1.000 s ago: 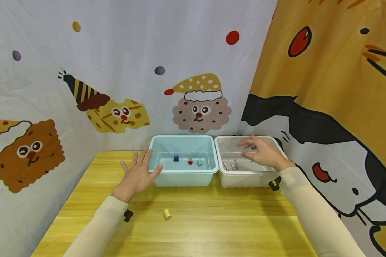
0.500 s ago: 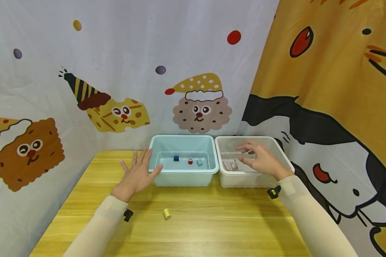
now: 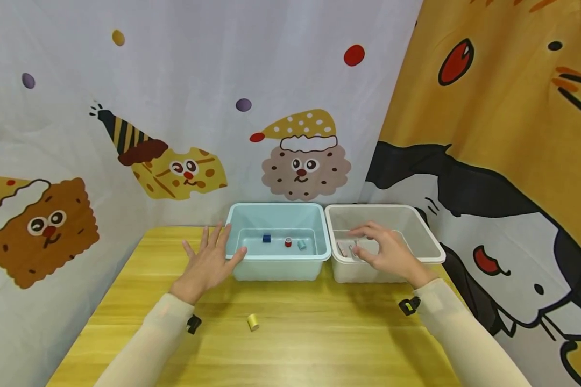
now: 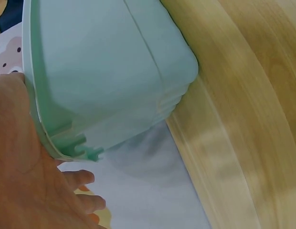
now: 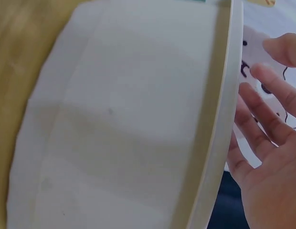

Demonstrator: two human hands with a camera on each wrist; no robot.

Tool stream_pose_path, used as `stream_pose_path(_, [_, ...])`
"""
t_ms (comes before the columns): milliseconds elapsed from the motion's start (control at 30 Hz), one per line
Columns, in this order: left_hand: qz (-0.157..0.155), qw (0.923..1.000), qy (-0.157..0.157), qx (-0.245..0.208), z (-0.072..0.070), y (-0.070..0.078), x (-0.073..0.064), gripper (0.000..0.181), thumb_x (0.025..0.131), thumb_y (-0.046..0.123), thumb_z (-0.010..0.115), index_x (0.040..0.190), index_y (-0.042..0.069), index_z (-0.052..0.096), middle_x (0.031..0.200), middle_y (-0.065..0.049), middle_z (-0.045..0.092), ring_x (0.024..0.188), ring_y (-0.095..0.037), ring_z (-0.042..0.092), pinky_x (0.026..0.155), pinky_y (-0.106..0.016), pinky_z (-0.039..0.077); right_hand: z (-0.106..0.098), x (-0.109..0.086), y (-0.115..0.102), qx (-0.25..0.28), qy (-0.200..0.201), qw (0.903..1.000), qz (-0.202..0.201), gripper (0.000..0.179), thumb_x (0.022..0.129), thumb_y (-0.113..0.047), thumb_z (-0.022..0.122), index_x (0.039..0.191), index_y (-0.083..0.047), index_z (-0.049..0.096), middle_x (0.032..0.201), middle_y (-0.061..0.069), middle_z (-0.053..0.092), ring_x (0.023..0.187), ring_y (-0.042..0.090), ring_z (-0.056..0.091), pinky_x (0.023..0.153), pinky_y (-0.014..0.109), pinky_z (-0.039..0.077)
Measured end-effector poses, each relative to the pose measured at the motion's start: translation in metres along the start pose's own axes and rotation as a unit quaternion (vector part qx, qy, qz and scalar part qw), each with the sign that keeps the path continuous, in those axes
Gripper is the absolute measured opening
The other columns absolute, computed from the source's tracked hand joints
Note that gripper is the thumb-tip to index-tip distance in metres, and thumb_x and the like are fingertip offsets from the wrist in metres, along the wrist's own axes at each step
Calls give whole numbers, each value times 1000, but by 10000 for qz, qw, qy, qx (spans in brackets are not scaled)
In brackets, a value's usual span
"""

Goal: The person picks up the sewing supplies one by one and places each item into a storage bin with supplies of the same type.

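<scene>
My left hand [image 3: 208, 266] lies with fingers spread at the left rim of a light blue plastic bin [image 3: 277, 271]; the left wrist view shows its palm close to the bin's rim [image 4: 36, 105]. Inside that bin are a dark blue block [image 3: 267, 238], a small red and white spool-like piece [image 3: 288, 242] and a light blue cylinder [image 3: 302, 245]. My right hand [image 3: 392, 253] hovers over a white bin [image 3: 368, 272], fingers loosely bent and apart, nothing between them. Small pale pinkish pieces [image 3: 341, 249] sit in the white bin, partly hidden by this hand.
A small yellow cylinder [image 3: 253, 322] lies on the wooden table [image 3: 290, 355] in front of the light blue bin. Both bins stand side by side against a white curtain [image 3: 184, 70] printed with cartoons. An orange printed cloth [image 3: 503, 118] hangs at the right.
My right hand has drifted left over the white bin and slightly toward me, covering more of the pale pieces. The left hand keeps its place at the light blue bin.
</scene>
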State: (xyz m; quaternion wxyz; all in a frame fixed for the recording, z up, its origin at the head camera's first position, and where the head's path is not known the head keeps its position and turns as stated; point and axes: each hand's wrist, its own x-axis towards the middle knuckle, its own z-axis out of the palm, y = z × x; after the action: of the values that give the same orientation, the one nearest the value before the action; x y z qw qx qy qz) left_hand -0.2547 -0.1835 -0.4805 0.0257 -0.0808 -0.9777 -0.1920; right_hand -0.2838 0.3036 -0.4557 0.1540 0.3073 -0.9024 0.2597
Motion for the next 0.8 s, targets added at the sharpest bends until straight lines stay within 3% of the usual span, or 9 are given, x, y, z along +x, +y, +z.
stream_pose_path(267, [-30,9999,29,-97,-1,-1,1,101,117,81,37,189,13,20,197,-23,10,182,-57,0,127,-100,-9,14,-6,-22,130,239,9994,-227,37,102,-18,90,137,-27,84,146,-4,79,136,24,77,110,45,63])
stream_pose_path(367, [-12,9999,26,-96,-1,-1,1,101,117,81,38,189,13,20,197,-23,10,182,-58,0,126,-101,-8,20,-10,-28,291,326,9984,-353,38,101,-16,91,137,-22,85,147,-4,78,138,24,76,116,35,60])
stream_pose_path(533, [22,10000,55,-59,-2,-2,1,99,118,78,40,188,12,20,197,-23,10,182,-58,0,126,-101,-7,32,-16,-39,680,414,9938,-781,38,100,-9,90,137,-12,84,147,8,78,138,28,75,123,18,50])
stream_pose_path(633, [37,10000,64,-62,-1,-1,1,99,117,79,40,188,12,21,197,-23,10,182,-58,2,126,-102,-6,39,-20,-49,805,344,9908,-1028,40,99,-6,89,138,-13,83,146,10,77,139,27,73,127,16,46])
stream_pose_path(800, [30,10000,7,-52,0,-1,1,101,116,81,38,188,12,21,197,-24,11,181,-59,3,126,-102,-7,51,-26,-65,817,16,9878,-1324,48,100,-8,89,144,-23,79,147,2,76,139,22,72,128,22,49])
